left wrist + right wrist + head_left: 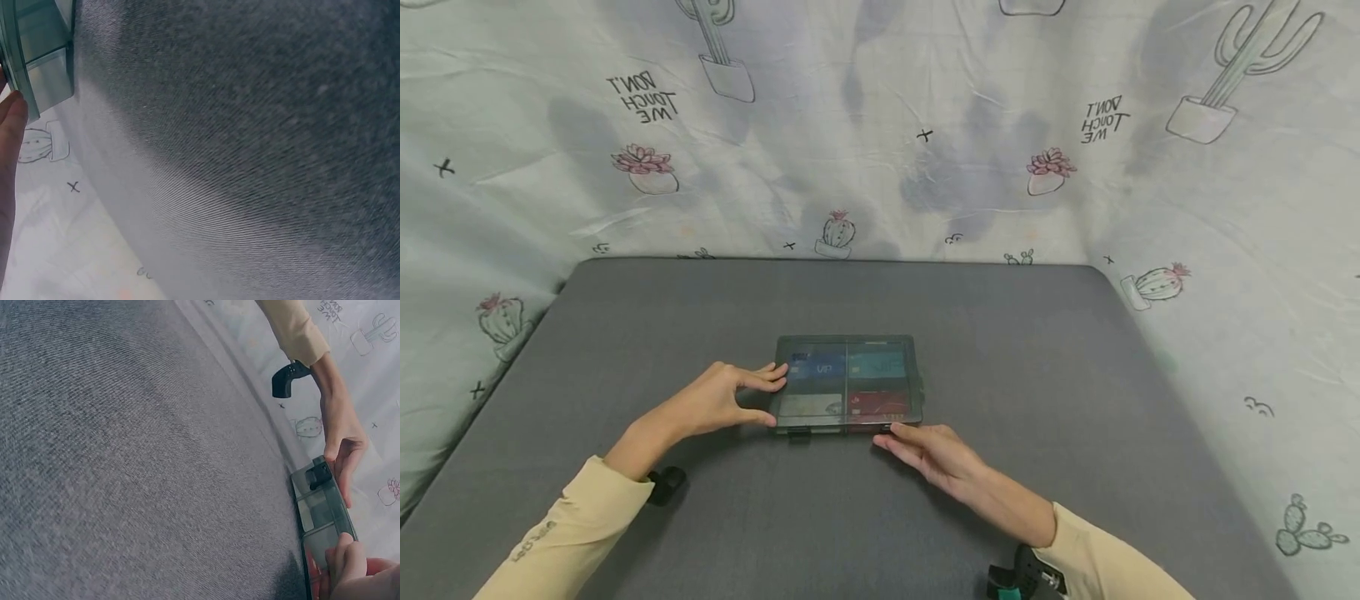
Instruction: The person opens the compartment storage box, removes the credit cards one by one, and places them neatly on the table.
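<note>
A flat, see-through greenish plastic case lies on the grey table, its lid down. Through the lid show several cards in separate compartments: a blue one lettered VIP, a teal one, a whitish one and a red one. My left hand holds the left side, thumb at the near corner and fingertips on the left edge. At the front edge, right of the middle, my right hand pinches the case by a dark latch. A second black latch sits near the front left corner.
The grey cloth-covered table runs back to a white curtain printed with cacti, which also hangs at both sides. Black wrist devices sit below the left sleeve and the right sleeve.
</note>
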The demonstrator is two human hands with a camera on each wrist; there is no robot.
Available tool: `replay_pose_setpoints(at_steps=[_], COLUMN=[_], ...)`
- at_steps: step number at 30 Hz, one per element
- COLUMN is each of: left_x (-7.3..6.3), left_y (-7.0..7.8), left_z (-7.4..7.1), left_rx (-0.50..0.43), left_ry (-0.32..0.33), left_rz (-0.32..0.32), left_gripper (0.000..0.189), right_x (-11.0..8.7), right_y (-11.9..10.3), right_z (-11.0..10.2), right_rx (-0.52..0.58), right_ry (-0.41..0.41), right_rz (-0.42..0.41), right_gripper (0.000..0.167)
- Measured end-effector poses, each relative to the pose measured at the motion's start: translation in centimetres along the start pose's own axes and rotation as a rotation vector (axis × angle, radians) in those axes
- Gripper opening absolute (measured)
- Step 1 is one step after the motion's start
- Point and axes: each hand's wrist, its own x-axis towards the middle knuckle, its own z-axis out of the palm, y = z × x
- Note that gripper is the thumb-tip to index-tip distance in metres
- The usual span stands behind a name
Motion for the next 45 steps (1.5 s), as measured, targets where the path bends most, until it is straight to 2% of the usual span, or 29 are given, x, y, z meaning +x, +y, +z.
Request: replay_pose_setpoints(at_steps=[7, 14, 21, 27, 35, 45], left_x=[0.2, 0.1, -0.1, -0.2, -0.2, -0.2], left_y=[0.3, 0.3, 0.5, 0.5, 0.4, 0.6], left_z=[0.1, -0.2, -0.2, 0.0, 0.1, -0.1], left_rx=[0.006, 0.0, 0.019, 0.042, 0.039, 0.033], left_ry=[0.001, -0.003, -0.002, 0.007, 0.013, 0.011], left_rz=[0.002, -0.008, -0.011, -0.011, 0.002, 0.017], left_gripper=[0.063, 0.064, 0.063, 0.062, 0.063, 0.06], right_x=[0.0, -0.4, -0.6, 0.8, 2.9, 4.4], right_y=[0.5, 1.0, 2.2, 3.2, 4.6, 5.9], right_z=[-0.5, -0.4, 0.4, 2.5, 5.7, 8.4], right_rx=[-0.09, -0.12, -0.148, -0.182, -0.196, -0.084], right_ry=[-0.006, -0.029, -0.097, -0.111, -0.121, -0.072], right_rz=[0.027, 0.093, 0.143, 0.127, 0.076, -0.014], right_gripper=[0.057, 0.039, 0.037, 0.039, 0.054, 0.061])
